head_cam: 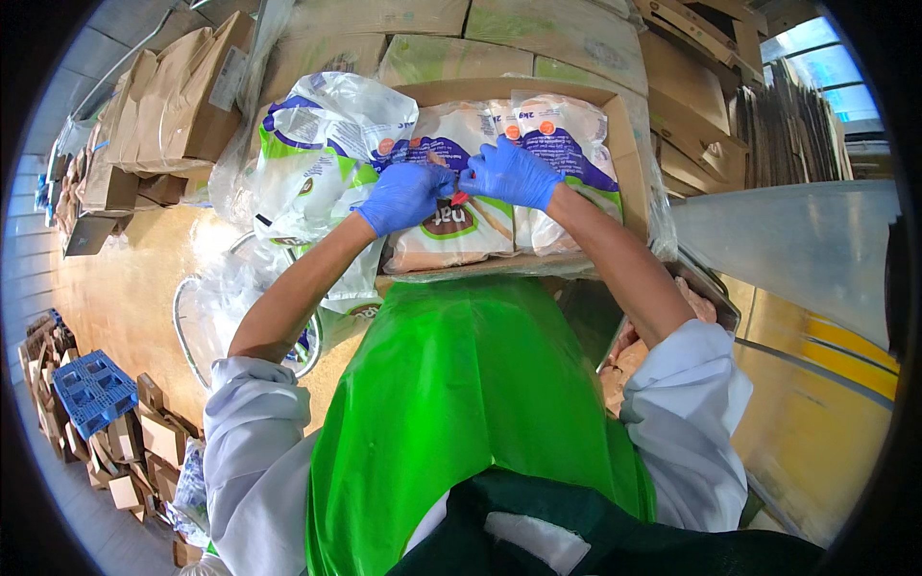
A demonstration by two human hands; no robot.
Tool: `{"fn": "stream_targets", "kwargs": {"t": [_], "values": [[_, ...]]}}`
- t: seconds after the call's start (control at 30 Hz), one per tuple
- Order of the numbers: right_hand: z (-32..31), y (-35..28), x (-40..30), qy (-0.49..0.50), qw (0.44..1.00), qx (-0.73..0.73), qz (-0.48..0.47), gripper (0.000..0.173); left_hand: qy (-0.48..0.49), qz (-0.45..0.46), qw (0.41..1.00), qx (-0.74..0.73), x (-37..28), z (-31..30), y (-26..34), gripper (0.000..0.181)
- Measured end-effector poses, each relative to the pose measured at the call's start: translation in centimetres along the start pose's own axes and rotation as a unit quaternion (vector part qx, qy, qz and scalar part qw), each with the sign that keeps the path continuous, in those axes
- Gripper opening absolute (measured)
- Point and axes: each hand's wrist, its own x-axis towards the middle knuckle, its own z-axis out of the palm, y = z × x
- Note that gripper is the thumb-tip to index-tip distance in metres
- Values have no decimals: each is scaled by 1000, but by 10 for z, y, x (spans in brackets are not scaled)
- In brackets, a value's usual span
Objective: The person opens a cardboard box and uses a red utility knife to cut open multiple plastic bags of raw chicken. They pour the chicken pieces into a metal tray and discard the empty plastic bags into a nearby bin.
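A cardboard box (634, 162) stands before me, holding several printed plastic bags of pale meat. Over the middle bag (461, 237), my left hand (410, 194) and my right hand (515, 173), both in blue gloves, are close together with fingers pinched. A small red piece (459, 198) shows between them; what exactly each hand grips is partly hidden by the fingers. Another filled bag (573, 144) lies in the box by my right hand. Crumpled printed plastic bags (324, 144) lie over the box's left side, next to my left hand.
Wrapped cartons (446, 61) are stacked behind the box. A metal tray (727, 313) with raw meat is beside my right forearm. A metal hoop (180, 331) with clear plastic stands at left. Farther off are a blue plastic pallet (94, 392) and flattened cardboard (785, 133).
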Motion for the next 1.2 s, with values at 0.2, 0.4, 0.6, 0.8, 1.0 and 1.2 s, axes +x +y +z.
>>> {"fn": "stream_targets", "kwargs": {"t": [0.2, 0.4, 0.6, 0.8, 1.0, 1.2], "values": [[-14, 63, -44, 184, 863, 282, 377, 18, 32, 52, 998, -33, -4, -2, -1, 10], [-94, 70, -69, 128, 928, 55, 347, 31, 77, 6, 995, -61, 3, 0, -6, 5], [-59, -107, -12, 21, 381, 774, 506, 26, 93, -5, 992, -85, 11, -2, 1, 9], [-73, -110, 39, 16, 327, 761, 560, 21, 70, -21, 992, -103, 18, -17, 14, 12], [-81, -161, 44, -58, 455, 756, 467, 24, 121, -13, 967, -226, 26, -30, 22, 13], [-109, -167, 48, 8, 545, 688, 479, 20, 94, -68, 898, -425, 36, -49, 23, 16]]}}
